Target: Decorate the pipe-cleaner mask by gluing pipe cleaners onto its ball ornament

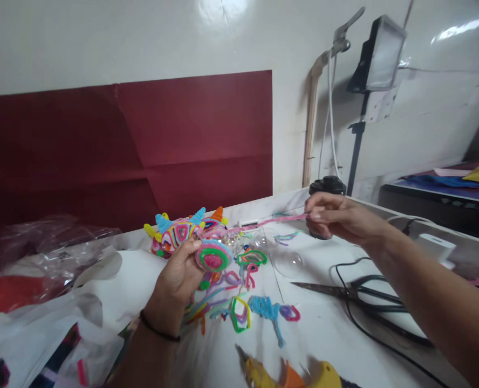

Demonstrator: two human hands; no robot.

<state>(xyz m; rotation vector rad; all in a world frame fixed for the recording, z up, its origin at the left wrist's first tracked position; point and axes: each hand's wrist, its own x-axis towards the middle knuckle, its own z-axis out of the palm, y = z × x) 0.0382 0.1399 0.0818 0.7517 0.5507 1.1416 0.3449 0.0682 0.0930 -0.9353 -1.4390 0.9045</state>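
Observation:
My left hand (179, 272) holds a round coiled disc (213, 256) of fuzzy stems, with a pink centre, a green ring and an outer pale blue and pink edge. From the disc a pink fuzzy strand (269, 220) stretches to the right. Its far end is pinched between the fingers of my right hand (330, 215), raised in front of a dark-lidded cup (327, 185). Just behind the disc stand colourful horned pieces (178, 231) with blue and orange points. Below it lie bent stem shapes, including a green and yellow loop (240, 314) and a blue piece (266, 307).
Large black-handled scissors (369, 293) lie at right, crossed by a black cable. A yellow glue gun (259, 373) is at the front edge. Clear domes (290, 264) sit mid-table. Plastic bags (53, 253) and white sheets fill the left; a lamp (381, 54) stands back right.

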